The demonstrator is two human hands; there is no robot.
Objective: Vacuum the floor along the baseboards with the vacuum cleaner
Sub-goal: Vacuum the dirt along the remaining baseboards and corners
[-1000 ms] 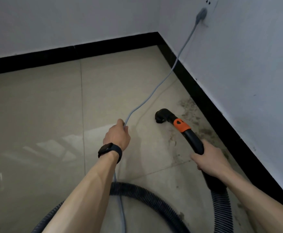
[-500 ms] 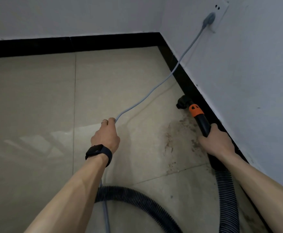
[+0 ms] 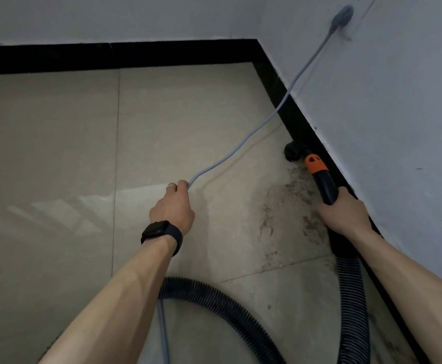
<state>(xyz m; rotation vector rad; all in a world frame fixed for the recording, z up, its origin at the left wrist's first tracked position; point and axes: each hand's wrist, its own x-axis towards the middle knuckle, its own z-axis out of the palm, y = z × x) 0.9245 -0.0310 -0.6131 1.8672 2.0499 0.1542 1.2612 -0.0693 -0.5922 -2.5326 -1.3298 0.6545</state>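
Note:
My right hand (image 3: 344, 215) grips the black vacuum wand (image 3: 326, 186), which has an orange collar. Its black nozzle (image 3: 293, 151) sits on the floor right against the black baseboard (image 3: 272, 82) of the right wall. My left hand (image 3: 174, 208), with a black watch on the wrist, holds the grey power cord (image 3: 240, 147) lifted off the tiles. The cord runs up to a plug (image 3: 342, 17) in a wall socket. The ribbed black hose (image 3: 352, 298) trails back from the wand and loops across the floor below my arms.
Dark dirt patches (image 3: 288, 206) lie on the beige floor tiles (image 3: 57, 166) beside the right baseboard, between my hands. A second black baseboard (image 3: 109, 57) runs along the far wall and meets the right one in the corner. White walls rise above both.
The nozzle has moved from the open tile forward and right, up against the right baseboard. My left hand kept hold of the cord and shifted slightly forward and left.

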